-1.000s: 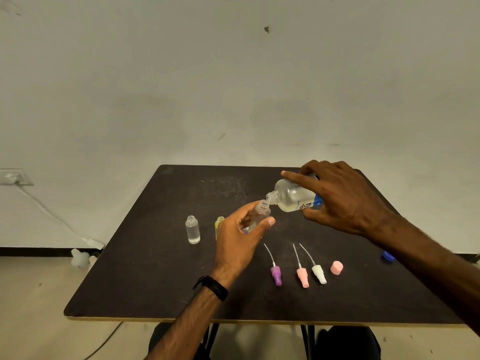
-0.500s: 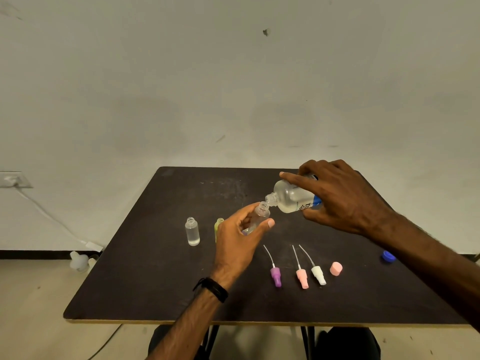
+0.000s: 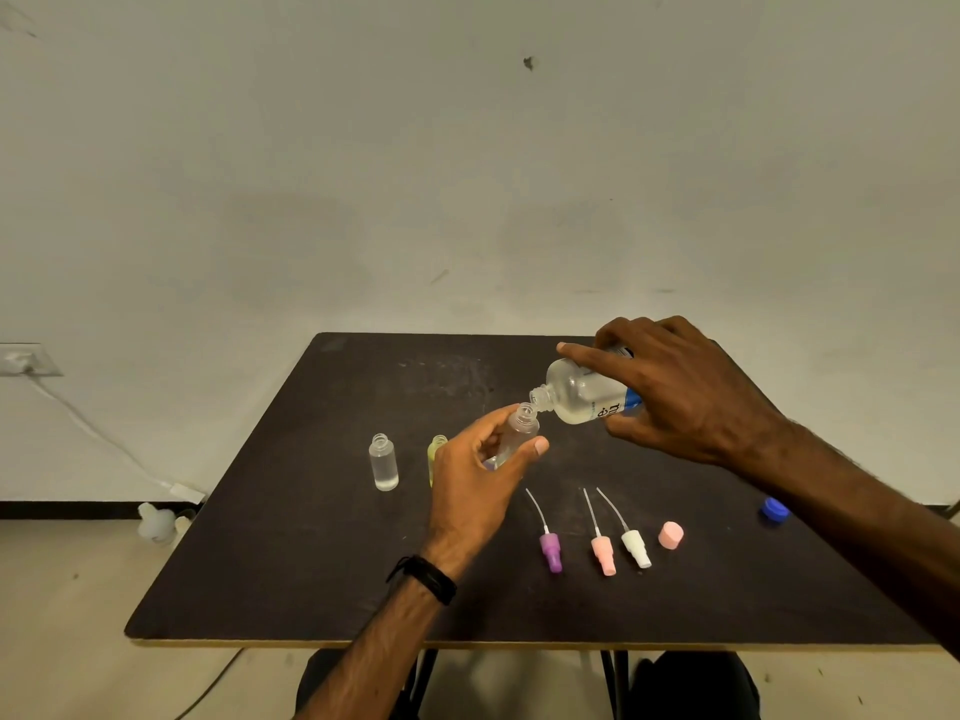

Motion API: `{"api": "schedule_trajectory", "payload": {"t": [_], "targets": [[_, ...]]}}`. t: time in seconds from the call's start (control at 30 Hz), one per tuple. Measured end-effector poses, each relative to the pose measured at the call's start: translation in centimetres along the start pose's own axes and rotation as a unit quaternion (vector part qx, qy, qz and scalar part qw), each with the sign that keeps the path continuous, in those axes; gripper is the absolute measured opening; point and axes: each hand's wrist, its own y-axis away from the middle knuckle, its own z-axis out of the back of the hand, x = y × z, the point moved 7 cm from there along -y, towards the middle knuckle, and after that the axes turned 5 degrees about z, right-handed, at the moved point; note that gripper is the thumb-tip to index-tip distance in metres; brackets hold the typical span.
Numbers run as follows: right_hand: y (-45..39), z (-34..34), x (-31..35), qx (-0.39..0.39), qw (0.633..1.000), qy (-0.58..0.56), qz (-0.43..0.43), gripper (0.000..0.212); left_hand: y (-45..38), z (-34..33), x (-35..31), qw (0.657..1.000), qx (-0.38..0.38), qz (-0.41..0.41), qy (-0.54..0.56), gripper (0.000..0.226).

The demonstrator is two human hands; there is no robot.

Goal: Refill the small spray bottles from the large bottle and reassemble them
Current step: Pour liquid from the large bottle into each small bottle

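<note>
Above the dark square surface [image 3: 291,563], the right hand [image 3: 680,392] has its grip wrapped around the large clear plastic bottle with a blue label [image 3: 582,394], tipped so its open neck meets the mouth of a small clear spray bottle [image 3: 517,433], which the left hand [image 3: 472,485] pinches, tilted. Left of that hand stand a clear small bottle [image 3: 384,462] and a yellow-green one [image 3: 435,452]. Right of it lie purple [image 3: 549,548], pink [image 3: 602,553] and white [image 3: 636,547] spray heads, a pink cap [image 3: 670,535] and a blue cap [image 3: 773,510].
</note>
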Motion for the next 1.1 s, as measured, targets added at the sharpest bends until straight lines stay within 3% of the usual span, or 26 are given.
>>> {"api": "schedule_trajectory", "payload": {"t": [1.1], "targets": [[-0.37, -0.43, 0.04, 0.023, 1.000, 0.018, 0.006, 0.079, 0.26, 0.18, 0.12, 1.000, 0.004, 0.005, 0.007, 0.042]]}}
